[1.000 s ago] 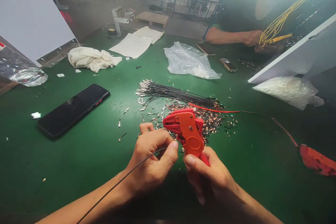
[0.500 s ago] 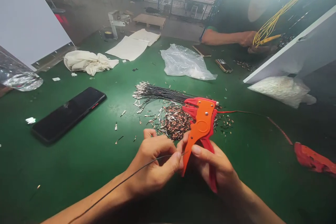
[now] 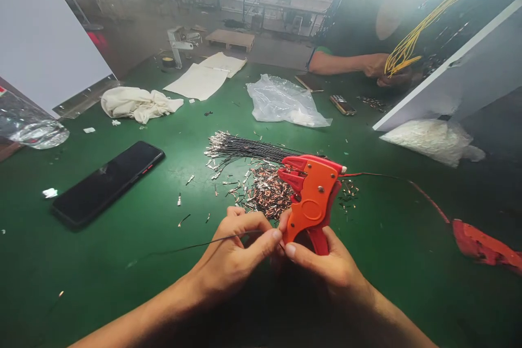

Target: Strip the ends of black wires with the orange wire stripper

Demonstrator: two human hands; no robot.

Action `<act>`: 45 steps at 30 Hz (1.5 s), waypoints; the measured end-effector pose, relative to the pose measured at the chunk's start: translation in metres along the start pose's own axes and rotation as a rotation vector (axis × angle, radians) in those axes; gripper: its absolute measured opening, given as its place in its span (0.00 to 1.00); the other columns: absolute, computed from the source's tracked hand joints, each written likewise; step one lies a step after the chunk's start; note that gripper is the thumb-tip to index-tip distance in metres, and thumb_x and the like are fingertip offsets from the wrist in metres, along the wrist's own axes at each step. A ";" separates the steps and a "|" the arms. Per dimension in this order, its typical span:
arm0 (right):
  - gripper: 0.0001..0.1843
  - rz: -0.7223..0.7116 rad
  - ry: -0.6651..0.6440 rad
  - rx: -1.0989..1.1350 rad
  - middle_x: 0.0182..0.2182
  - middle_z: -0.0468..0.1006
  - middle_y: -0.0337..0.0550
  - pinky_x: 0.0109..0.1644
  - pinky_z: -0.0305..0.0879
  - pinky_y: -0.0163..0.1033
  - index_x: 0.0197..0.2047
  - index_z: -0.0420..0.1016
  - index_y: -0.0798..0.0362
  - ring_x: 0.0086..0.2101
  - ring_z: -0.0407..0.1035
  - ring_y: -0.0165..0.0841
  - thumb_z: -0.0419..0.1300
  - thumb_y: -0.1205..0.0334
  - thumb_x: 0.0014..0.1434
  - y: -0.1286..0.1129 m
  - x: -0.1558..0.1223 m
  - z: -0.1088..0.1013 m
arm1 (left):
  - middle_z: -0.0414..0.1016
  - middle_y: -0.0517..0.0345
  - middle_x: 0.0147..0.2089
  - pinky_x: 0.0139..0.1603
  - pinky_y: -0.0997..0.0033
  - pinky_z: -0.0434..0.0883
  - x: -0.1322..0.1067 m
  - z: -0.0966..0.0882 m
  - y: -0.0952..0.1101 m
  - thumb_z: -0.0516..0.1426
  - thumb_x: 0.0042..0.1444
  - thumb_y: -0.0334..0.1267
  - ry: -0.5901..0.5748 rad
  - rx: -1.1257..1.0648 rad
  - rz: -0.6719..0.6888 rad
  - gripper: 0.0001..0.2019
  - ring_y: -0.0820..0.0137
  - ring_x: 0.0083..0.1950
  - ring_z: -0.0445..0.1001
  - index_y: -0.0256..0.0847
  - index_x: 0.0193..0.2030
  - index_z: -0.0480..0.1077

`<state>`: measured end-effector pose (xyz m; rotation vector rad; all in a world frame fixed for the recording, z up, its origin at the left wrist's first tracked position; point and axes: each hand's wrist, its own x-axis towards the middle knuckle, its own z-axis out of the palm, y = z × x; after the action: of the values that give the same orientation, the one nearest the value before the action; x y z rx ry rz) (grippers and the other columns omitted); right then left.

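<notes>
Between the thumb and fingers of my left hand [image 3: 240, 244] a thin black wire [image 3: 196, 246] is pinched, its loose end trailing off to the left. My right hand [image 3: 330, 266] is closed around the handles of an orange and red wire stripper [image 3: 313, 204], held upright with its jaws facing left. The two hands meet at the lower end of the tool, and part of the wire there is hidden by fingers. Just beyond the stripper lie a pile of short copper and black wire offcuts [image 3: 269, 190] and a bundle of black wires [image 3: 253, 147] with metal terminals.
A black phone [image 3: 109, 182] lies at left. Farther back are a white cloth [image 3: 141, 103], paper [image 3: 199, 80] and a clear plastic bag [image 3: 285, 100]. A second red tool [image 3: 485, 244] is at right. Across the table, another person's hands hold yellow wires [image 3: 403, 57].
The wire's free end has swung from along my left forearm to out over the table. My right hand and the stripper's handles have drawn closer to my left hand.
</notes>
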<state>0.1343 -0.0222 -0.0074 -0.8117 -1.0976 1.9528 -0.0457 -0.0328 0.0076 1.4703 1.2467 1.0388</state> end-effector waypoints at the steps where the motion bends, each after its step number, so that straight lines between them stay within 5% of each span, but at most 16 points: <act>1: 0.12 0.006 -0.038 0.049 0.30 0.73 0.39 0.35 0.67 0.39 0.43 0.70 0.53 0.30 0.70 0.33 0.65 0.59 0.59 -0.003 0.000 0.002 | 0.68 0.63 0.20 0.27 0.72 0.58 0.002 -0.004 0.000 0.58 0.59 0.42 0.012 -0.107 -0.063 0.13 0.74 0.25 0.61 0.41 0.23 0.71; 6: 0.12 0.091 -0.241 0.304 0.29 0.74 0.41 0.34 0.68 0.42 0.43 0.69 0.56 0.29 0.73 0.35 0.64 0.61 0.58 -0.002 -0.005 0.006 | 0.61 0.67 0.19 0.24 0.78 0.55 0.016 -0.030 0.010 0.64 0.52 0.43 0.261 -0.595 -0.163 0.13 0.80 0.22 0.56 0.39 0.24 0.70; 13: 0.14 0.165 -0.343 0.333 0.31 0.75 0.43 0.36 0.66 0.37 0.46 0.68 0.57 0.31 0.73 0.31 0.65 0.61 0.60 0.015 -0.012 0.004 | 0.60 0.67 0.18 0.23 0.83 0.54 0.018 -0.034 0.015 0.66 0.50 0.40 0.195 -0.837 -0.264 0.12 0.83 0.20 0.54 0.36 0.23 0.70; 21: 0.17 0.212 -0.352 0.292 0.29 0.73 0.41 0.35 0.65 0.36 0.43 0.67 0.58 0.29 0.70 0.29 0.67 0.57 0.58 0.013 -0.011 0.007 | 0.67 0.64 0.21 0.21 0.84 0.55 0.015 -0.030 0.013 0.68 0.47 0.41 0.175 -0.884 -0.323 0.14 0.84 0.20 0.57 0.36 0.24 0.70; 28: 0.18 0.247 -0.371 0.287 0.28 0.72 0.42 0.33 0.65 0.33 0.41 0.67 0.58 0.27 0.69 0.27 0.68 0.56 0.57 0.014 -0.012 0.009 | 0.65 0.66 0.21 0.25 0.85 0.60 0.015 -0.027 0.015 0.71 0.43 0.43 0.162 -0.872 -0.367 0.18 0.83 0.22 0.59 0.37 0.23 0.67; 45: 0.17 0.241 -0.347 0.380 0.27 0.74 0.42 0.32 0.68 0.35 0.43 0.69 0.58 0.26 0.71 0.29 0.67 0.57 0.57 0.016 -0.013 0.007 | 0.57 0.69 0.19 0.22 0.84 0.53 0.014 -0.028 0.010 0.68 0.47 0.46 0.210 -0.773 -0.302 0.16 0.83 0.21 0.51 0.38 0.25 0.70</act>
<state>0.1307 -0.0418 -0.0164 -0.4210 -0.7997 2.4740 -0.0685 -0.0162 0.0240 0.5771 0.9911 1.2883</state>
